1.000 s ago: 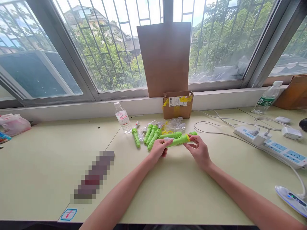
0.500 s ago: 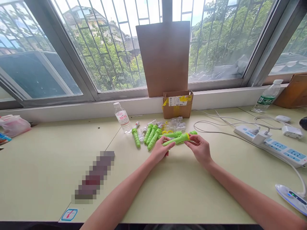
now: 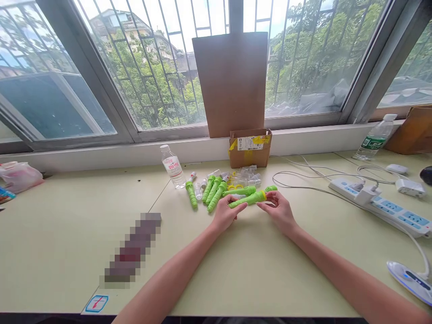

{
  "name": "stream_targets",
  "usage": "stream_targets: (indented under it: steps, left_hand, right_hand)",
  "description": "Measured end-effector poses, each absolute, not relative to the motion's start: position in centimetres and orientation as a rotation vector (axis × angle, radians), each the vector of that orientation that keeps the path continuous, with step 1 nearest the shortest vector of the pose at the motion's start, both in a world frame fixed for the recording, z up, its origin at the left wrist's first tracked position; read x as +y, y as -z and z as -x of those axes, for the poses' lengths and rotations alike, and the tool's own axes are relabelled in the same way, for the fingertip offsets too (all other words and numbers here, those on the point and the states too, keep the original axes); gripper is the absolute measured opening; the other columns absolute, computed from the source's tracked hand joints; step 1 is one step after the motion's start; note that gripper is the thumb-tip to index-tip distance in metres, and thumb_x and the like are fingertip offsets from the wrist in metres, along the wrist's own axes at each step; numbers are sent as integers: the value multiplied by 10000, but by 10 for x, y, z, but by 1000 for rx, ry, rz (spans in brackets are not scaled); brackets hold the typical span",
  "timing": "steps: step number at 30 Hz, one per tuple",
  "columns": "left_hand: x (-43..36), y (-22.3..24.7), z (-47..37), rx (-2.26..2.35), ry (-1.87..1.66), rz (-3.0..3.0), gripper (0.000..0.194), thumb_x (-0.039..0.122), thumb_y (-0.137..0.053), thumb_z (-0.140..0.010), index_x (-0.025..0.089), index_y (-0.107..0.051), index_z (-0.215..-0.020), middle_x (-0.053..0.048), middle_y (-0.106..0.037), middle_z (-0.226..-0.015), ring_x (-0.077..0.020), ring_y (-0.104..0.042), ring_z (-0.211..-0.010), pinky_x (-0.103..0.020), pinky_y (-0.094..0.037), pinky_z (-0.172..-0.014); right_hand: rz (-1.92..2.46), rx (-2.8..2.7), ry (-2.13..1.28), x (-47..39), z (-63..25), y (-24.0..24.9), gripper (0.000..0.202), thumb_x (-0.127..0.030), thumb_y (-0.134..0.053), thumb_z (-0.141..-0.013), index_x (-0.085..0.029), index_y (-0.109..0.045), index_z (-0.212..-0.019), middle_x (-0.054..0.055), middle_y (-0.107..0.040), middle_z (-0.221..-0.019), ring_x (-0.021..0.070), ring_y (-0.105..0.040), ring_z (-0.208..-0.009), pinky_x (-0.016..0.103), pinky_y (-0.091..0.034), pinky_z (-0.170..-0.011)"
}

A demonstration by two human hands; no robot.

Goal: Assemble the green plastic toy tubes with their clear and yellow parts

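A green plastic flashlight (image 3: 248,200) with a yellow ring at its wider end lies tilted across my hands, just above the table. My left hand (image 3: 226,212) is wrapped around its narrow end. At the ringed end, the thumb and fingers of my right hand (image 3: 278,210) are closed on the yellow rim. Behind it lies another green flashlight (image 3: 241,191), and one more green end (image 3: 271,188) shows beyond my right fingers. Several green flashlight bodies (image 3: 215,197) lie side by side left of my hands, and a single one (image 3: 191,195) is farther left.
Clear plastic parts (image 3: 248,175) and yellow rings (image 3: 235,186) are heaped before a small cardboard box (image 3: 250,150). A water bottle (image 3: 173,167) stands left of the pile. At right are a power strip (image 3: 384,204), cables and another bottle (image 3: 373,139). A blurred dark object (image 3: 133,249) lies left.
The yellow-ringed end has dipped slightly and my right hand has shifted a little down and left at that end. My left hand keeps its hold; the pile looks the same.
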State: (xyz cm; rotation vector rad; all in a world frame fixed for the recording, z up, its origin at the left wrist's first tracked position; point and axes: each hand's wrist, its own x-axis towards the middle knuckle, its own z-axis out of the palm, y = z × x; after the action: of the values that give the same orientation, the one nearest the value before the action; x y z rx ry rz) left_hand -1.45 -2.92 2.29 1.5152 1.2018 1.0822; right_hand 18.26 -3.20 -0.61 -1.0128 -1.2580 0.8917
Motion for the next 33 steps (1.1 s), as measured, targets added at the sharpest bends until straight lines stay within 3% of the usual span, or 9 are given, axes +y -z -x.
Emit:
stream_targets:
  steps: [6,12,17,22,27,30,33]
  left_hand:
    - [-28,-25,15,1197,-1021,-1484,391,511,-714,-681,175,-518,-719,43,-551,-561,-57,-444,-364,-189,-310,-360]
    - [-27,-26,17,1223,-987,-1444,393,521,-707,-681,185,-507,-706,63,-519,-490,-62,-428,-351,-191,-289,-362]
    - [-26,-29,18,1213,-951,-1416,383,509,-712,-680,186,-507,-694,73,-499,-457,-61,-411,-344,-196,-279,-367]
    - [-26,-32,18,1227,-935,-1391,389,503,-719,-675,183,-497,-678,77,-482,-445,-60,-398,-339,-199,-287,-366]
    - [-28,-32,18,1172,-955,-1454,372,485,-710,-694,192,-490,-761,65,-533,-562,-56,-438,-369,-187,-319,-365]
    - [-32,-30,15,1123,-1005,-1537,387,440,-740,-673,208,-488,-853,42,-594,-734,-46,-462,-407,-185,-364,-378]
    - [-34,-28,13,1110,-1054,-1578,366,426,-729,-686,204,-475,-826,31,-589,-764,-48,-472,-445,-186,-395,-400]
  right_hand:
    - [1065,-1252,-822,-30,-181,10,362,-413,-768,-669,-219,-525,-854,39,-635,-941,228,-653,-899,400,-579,-764]
    - [1086,-1210,-859,-31,-181,7,369,-450,-772,-649,-206,-556,-822,82,-643,-1125,245,-683,-879,463,-570,-820]
    - [1045,-1196,-873,-32,-180,7,384,-461,-787,-631,-195,-578,-810,96,-659,-1135,277,-672,-979,487,-522,-934]
    - [1047,-1228,-844,-33,-180,8,388,-468,-785,-632,-191,-586,-818,113,-667,-1121,297,-665,-998,489,-538,-906]
    - [1053,-1237,-826,-34,-180,5,368,-462,-774,-650,-196,-590,-824,102,-656,-1145,272,-694,-906,467,-562,-858]
    - [1070,-1206,-820,-31,-182,4,402,-466,-785,-633,-190,-604,-862,90,-679,-1035,260,-694,-878,434,-579,-814]
    - [1081,-1212,-811,-29,-184,4,416,-477,-789,-621,-185,-604,-853,79,-680,-944,260,-681,-888,414,-587,-781]
